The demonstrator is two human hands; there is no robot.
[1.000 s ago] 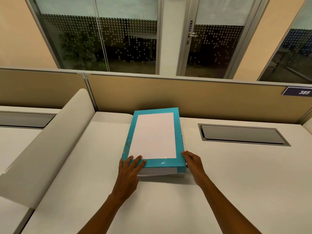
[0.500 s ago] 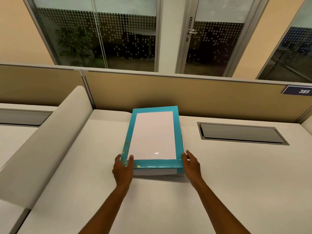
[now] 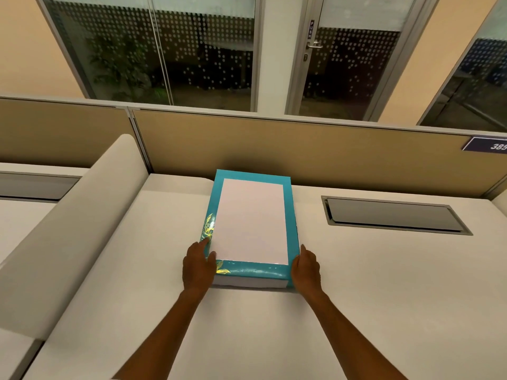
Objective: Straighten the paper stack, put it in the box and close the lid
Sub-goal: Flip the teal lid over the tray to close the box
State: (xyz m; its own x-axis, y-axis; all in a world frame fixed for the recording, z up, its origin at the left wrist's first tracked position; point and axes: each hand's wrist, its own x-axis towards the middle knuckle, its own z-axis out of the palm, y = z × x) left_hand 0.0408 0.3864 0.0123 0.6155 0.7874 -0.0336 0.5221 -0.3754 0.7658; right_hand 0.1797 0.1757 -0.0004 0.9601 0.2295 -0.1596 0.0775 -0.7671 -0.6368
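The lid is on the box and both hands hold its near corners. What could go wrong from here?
1. A white strip shows under the near edge of the lid, so it may not be fully down; pressing could leave it crooked.
2. The left hand and right hand press only the near corners, so the box might slide toward the partition.

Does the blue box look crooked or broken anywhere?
Nothing looks broken. The teal lid sits on the box, with a white strip of the box's base showing under its near edge. The left hand and right hand press its near corners.
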